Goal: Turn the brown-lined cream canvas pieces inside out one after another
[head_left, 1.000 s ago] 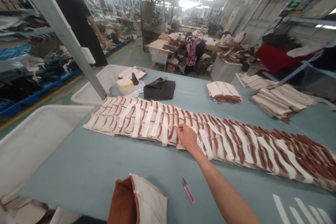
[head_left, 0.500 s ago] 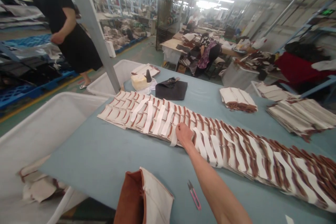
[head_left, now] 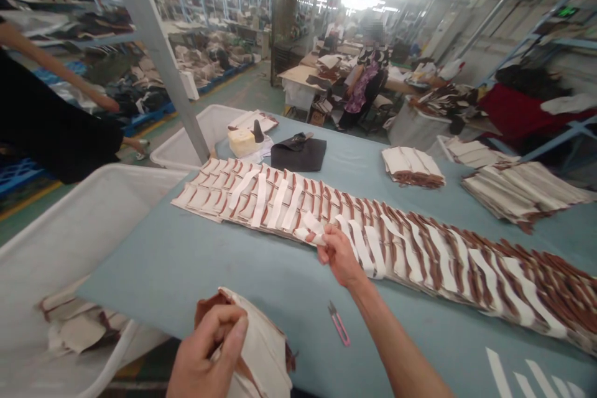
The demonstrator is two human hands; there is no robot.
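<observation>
My right hand (head_left: 339, 254) pinches a short white strip (head_left: 313, 225) between thumb and fingers. The strip is just above the near edge of a long row of overlapping cream fabric pieces with brown edges (head_left: 212, 189). Several other white strips (head_left: 278, 200) lie across that row, on both sides of the hand. My left hand (head_left: 209, 345) is closed at the near edge of the table, thumb against curled fingers. It is in front of a folded cream and brown fabric piece (head_left: 263, 348) and covers part of it. What its fingers hold is hidden.
Pink-handled thread snips (head_left: 339, 324) lie on the blue-green table (head_left: 158, 273). More white strips (head_left: 499, 373) are at the lower right. Stacked fabric pieces (head_left: 413, 166) and a black cloth (head_left: 301, 154) stand farther back. A white bin (head_left: 93, 217) and a metal post (head_left: 161, 56) flank the left side.
My right hand has lifted slightly off the row, raising the strip's end. My left hand has come into view at the folded piece. The view has shifted, and a person at left has moved toward the edge.
</observation>
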